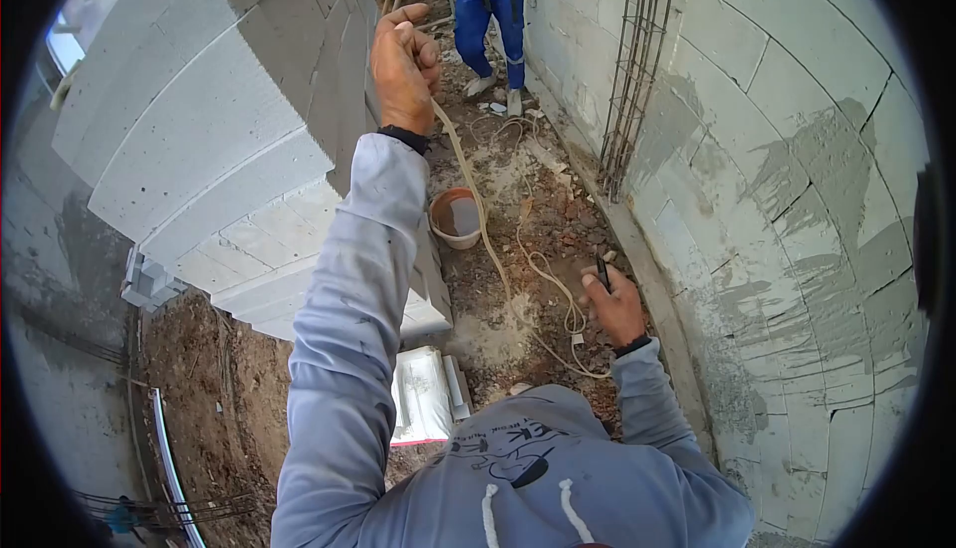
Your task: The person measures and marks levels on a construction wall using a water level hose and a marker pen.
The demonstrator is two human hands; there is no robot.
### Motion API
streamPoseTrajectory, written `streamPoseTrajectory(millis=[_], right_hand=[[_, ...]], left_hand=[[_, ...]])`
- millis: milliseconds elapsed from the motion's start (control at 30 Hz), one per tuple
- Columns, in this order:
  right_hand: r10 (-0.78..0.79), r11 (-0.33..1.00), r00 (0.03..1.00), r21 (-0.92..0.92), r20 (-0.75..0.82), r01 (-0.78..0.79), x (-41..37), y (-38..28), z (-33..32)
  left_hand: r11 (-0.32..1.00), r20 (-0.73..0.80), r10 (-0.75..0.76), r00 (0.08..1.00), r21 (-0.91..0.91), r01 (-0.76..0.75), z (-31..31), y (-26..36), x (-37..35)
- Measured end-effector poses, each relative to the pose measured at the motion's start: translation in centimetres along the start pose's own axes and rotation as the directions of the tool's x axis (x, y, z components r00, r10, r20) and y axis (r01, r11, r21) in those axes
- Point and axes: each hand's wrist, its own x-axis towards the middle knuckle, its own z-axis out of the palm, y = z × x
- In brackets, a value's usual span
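Observation:
My left hand (406, 75) is raised high in front of me beside the stacked pale blocks (214, 115), its fingers curled in a pinch. What it may hold is too small to make out. A pale hose (464, 165) runs down from behind this hand to the ground. Lower on the right, my right hand (614, 306) is closed around a slim black pen-like stick (602, 271) that points upward. Below it on the ground lie loops of thin cord (546, 267). An orange-rimmed bucket (456, 218) with grey contents stands between the two hands.
A person (490, 10) in a red top and blue trousers stands up the narrow passage. A rebar cage (640, 60) rises against the mortar-smeared block wall (797, 210) on the right. A white bag (422, 396) lies near my body. Rubble covers the ground.

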Motion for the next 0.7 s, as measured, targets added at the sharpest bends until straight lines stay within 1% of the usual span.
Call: streamPoseTrajectory(millis=[167, 233, 400, 467, 500, 567, 700], right_hand=[[-0.012, 0.999, 1.000, -0.039, 0.025, 0.013, 0.2, 1.5, -0.1], [-0.003, 0.999, 1.000, -0.049, 0.022, 0.004, 0.1, 1.4, 0.2], [0.009, 0.997, 1.000, -0.073, 0.029, -0.006, 0.1, 1.6, 0.3], [-0.020, 0.997, 1.000, -0.074, 0.021, 0.021, -0.2, 1.5, 0.3], [-0.010, 0.997, 1.000, -0.074, 0.017, 0.011, -0.2, 2.0, 0.1], [-0.023, 0.996, 0.999, -0.084, 0.029, 0.026, 0.1, 3.0, -0.1], [0.035, 0.996, 0.999, -0.077, 0.000, -0.035, -0.5, 3.4, -0.2]], left_hand=[[1.000, -0.006, 0.001, 1.000, -0.005, -0.001, -0.7, 0.5, 0.3], [0.999, -0.007, 0.050, 0.999, 0.019, -0.049, -0.6, 1.0, 0.6], [0.998, 0.010, 0.049, 0.999, 0.026, -0.049, -0.4, 1.3, 1.0], [0.998, 0.007, 0.060, 0.998, 0.013, -0.060, -0.3, 1.2, 1.2], [0.999, 0.009, 0.049, 0.999, 0.012, -0.050, -0.2, 1.1, 1.2], [0.996, 0.038, 0.082, 0.996, 0.015, -0.083, -0.1, 1.1, 1.3], [0.999, 0.052, 0.046, 0.998, 0.022, -0.048, 0.4, 1.2, 1.3]])
